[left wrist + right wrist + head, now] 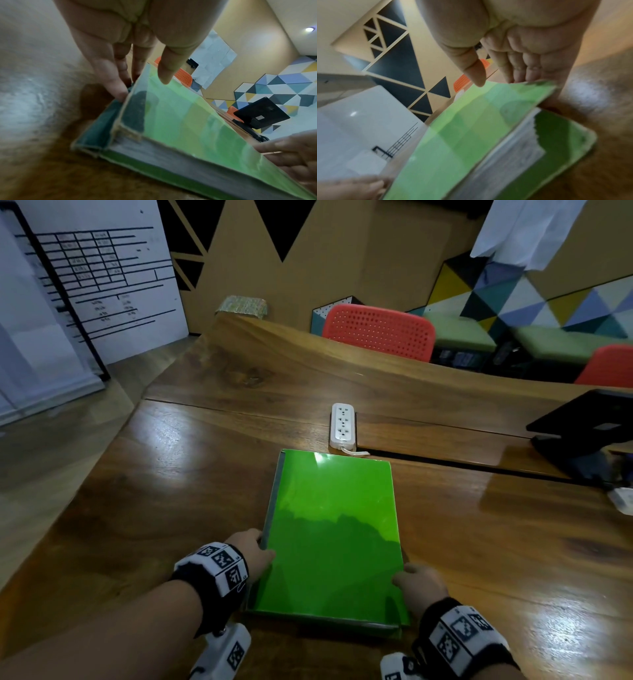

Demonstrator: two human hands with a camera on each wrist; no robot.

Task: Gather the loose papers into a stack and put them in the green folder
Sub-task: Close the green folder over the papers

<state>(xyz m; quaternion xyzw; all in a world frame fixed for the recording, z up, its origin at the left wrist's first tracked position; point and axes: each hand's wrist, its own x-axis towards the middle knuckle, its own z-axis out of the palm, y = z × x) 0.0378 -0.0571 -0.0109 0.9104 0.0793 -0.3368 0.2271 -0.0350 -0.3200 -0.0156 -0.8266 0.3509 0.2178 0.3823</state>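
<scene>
The green folder lies on the wooden table, long axis running near to far, papers inside, between both hands: left hand pinching the left spine edge, right hand pinching the slightly raised right cover edge.

Left hand at near-left, thumb on top, fingers curled under an edge. Right hand at near-right, same pinch; both forearms extended, wrists banded
</scene>
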